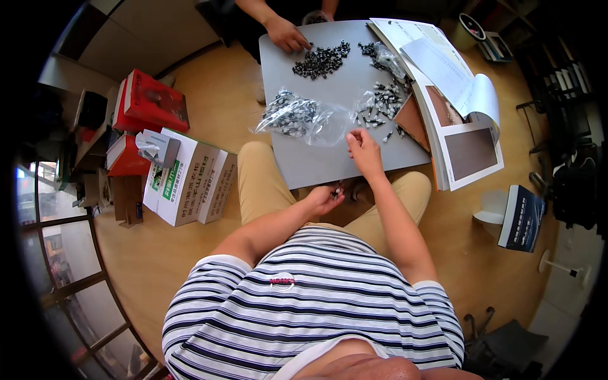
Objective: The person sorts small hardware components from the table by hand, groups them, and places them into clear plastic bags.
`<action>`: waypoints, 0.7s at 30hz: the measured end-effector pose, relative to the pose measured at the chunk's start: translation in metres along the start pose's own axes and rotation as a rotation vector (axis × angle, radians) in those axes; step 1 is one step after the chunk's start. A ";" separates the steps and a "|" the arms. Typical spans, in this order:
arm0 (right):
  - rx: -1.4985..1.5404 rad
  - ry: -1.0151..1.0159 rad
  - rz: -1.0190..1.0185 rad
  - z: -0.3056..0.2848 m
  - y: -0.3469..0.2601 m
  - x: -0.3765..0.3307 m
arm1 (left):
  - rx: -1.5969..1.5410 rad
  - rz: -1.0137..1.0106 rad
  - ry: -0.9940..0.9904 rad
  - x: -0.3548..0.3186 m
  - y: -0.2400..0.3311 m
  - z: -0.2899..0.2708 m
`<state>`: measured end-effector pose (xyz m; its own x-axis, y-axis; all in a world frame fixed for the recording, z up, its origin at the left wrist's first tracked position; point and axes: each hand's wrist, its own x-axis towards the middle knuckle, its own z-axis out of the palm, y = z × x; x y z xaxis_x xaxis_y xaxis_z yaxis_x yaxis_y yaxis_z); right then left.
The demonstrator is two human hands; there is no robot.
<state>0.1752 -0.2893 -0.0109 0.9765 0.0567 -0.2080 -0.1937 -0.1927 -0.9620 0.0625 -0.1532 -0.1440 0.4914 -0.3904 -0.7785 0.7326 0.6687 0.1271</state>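
Observation:
Below the near edge of the grey table (316, 166), my left hand (324, 199) is turned palm up, its fingers curled round a small dark part (336, 194). Over the tabletop, my right hand (364, 152) has its fingers drawn together; whatever is in them is too small to make out. Just beyond it lies a clear plastic bag (329, 123). To the left, another clear bag (290, 114) is full of small black-and-white parts. Loose black-and-white parts (385, 101) are scattered right of the bags, some near my right hand.
Across the table, another person's hand (286, 35) touches a heap of small black parts (322, 61). A large open catalogue (472, 152) with curled papers covers the table's right side. White boxes (180, 180) and red boxes (155, 104) stand on the floor at left.

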 end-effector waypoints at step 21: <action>-1.043 0.224 -0.136 -0.023 0.008 0.064 | 2.566 1.086 0.496 -0.086 0.162 0.169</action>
<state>0.2378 -0.3101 -0.0280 0.9994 -0.0196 0.0280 -0.0094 -0.9453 -0.3262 0.2184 -0.1182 0.0471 0.9286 -0.3645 -0.0697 -0.3661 -0.9305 -0.0116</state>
